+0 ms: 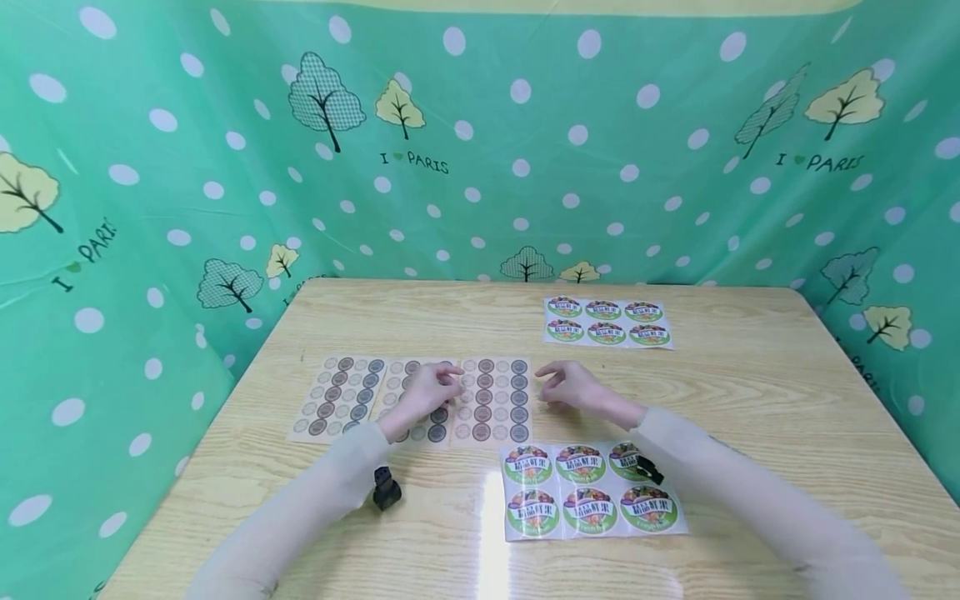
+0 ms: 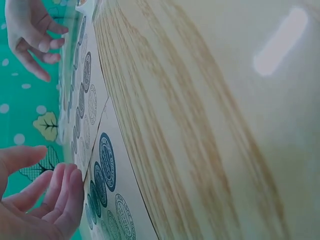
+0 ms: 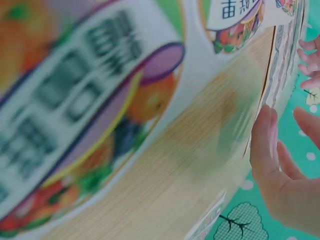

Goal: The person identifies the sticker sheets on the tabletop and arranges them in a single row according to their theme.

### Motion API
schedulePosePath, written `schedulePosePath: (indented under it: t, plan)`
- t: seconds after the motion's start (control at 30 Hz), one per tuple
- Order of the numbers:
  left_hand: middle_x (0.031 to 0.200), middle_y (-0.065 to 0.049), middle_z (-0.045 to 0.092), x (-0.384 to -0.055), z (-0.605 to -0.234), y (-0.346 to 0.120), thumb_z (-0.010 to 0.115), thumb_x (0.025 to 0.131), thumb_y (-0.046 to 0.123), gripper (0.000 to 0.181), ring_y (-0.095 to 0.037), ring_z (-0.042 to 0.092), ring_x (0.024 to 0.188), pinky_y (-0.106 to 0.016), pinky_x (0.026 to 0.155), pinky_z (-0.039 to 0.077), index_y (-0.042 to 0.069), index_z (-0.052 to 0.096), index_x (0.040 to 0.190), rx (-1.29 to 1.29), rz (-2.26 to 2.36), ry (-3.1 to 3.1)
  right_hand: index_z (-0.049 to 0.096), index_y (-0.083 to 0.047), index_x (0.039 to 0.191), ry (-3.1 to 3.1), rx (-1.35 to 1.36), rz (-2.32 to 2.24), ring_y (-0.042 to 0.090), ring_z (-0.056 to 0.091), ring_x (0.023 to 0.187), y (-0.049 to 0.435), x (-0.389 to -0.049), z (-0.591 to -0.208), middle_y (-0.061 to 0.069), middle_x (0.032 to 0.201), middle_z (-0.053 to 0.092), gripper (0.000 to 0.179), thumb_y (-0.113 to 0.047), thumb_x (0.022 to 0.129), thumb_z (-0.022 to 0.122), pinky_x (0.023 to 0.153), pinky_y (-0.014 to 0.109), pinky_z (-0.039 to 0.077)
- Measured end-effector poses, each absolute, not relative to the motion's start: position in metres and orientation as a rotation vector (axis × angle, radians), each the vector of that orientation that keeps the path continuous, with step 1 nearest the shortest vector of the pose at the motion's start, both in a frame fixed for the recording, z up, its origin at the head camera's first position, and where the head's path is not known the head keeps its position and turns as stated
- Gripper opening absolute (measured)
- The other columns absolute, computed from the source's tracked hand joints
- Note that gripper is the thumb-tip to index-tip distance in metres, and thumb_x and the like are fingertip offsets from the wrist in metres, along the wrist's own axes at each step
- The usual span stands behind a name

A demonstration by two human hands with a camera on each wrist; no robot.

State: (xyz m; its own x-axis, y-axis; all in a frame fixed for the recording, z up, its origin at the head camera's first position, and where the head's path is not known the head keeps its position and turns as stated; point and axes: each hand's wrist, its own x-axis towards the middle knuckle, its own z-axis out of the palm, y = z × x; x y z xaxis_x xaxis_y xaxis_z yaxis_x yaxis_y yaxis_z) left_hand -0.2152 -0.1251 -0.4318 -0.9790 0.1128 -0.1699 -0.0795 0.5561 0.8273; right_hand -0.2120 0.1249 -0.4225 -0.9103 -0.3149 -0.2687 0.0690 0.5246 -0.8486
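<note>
Three pale sheets of round stickers lie side by side: a left sheet [image 1: 336, 398], a middle sheet [image 1: 396, 385] and a right sheet [image 1: 492, 404], with rows of brown, grey and pale circles. My left hand [image 1: 426, 390] is over the middle sheet, fingers loosely bent towards the right sheet and holding nothing. Just past the right sheet's right edge is my right hand [image 1: 572, 388], its fingers relaxed, pointing left, nothing in them. The left wrist view shows both hands' fingers apart from each other. Part of the middle sheet is hidden under the left hand.
A sheet of oval fruit stickers [image 1: 588, 492] lies in front, its upper right corner partly covered by my right sleeve. Another fruit sticker sheet [image 1: 607, 322] lies at the back of the wooden table [image 1: 750, 367]. A green dotted curtain [image 1: 480, 200] hangs behind and along the sides.
</note>
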Motion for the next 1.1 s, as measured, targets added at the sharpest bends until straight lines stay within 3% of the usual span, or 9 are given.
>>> schedulePosePath:
  t: [0.27, 0.57, 0.83, 1.1]
  plan:
    - [0.084, -0.007, 0.058, -0.209, -0.428, -0.121, 0.061, 0.077, 0.006, 0.035, -0.021, 0.057, 0.063, -0.03, 0.057, 0.051, 0.0, 0.057, 0.112, 0.219, 1.32, 2.562, 0.051, 0.007, 0.116, 2.367, -0.324, -1.297, 0.024, 0.059, 0.071, 0.144, -0.204, -0.419, 0.014, 0.087, 0.057, 0.038, -0.001, 0.08, 0.059, 0.063, 0.034, 0.053]
    - [0.086, -0.004, 0.061, -0.202, -0.427, -0.114, 0.062, 0.078, 0.008, 0.032, -0.013, 0.055, 0.07, -0.027, 0.062, 0.05, 0.002, 0.059, 0.11, 0.502, 1.279, 2.452, 0.05, 0.01, 0.114, 2.367, -0.489, -1.254, 0.025, 0.059, 0.07, 0.164, -0.192, -0.417, 0.017, 0.09, 0.059, 0.04, 0.0, 0.077, 0.061, 0.062, 0.035, 0.053]
    - [0.085, -0.003, 0.062, -0.195, -0.425, -0.106, 0.063, 0.078, 0.008, 0.03, -0.015, 0.055, 0.075, -0.021, 0.063, 0.047, 0.003, 0.061, 0.107, 0.674, 1.18, 2.459, 0.05, 0.011, 0.113, 2.391, -0.585, -1.203, 0.018, 0.058, 0.073, 0.186, -0.185, -0.417, 0.019, 0.092, 0.059, 0.04, -0.002, 0.077, 0.062, 0.063, 0.028, 0.052]
    - [0.087, -0.002, 0.062, -0.188, -0.424, -0.098, 0.064, 0.078, 0.01, 0.03, -0.012, 0.056, 0.076, -0.019, 0.065, 0.048, 0.004, 0.061, 0.107, 0.741, 1.12, 2.443, 0.052, 0.009, 0.112, 2.405, -0.604, -1.156, 0.02, 0.058, 0.078, 0.207, -0.173, -0.417, 0.016, 0.092, 0.059, 0.039, -0.003, 0.076, 0.063, 0.066, 0.025, 0.051]
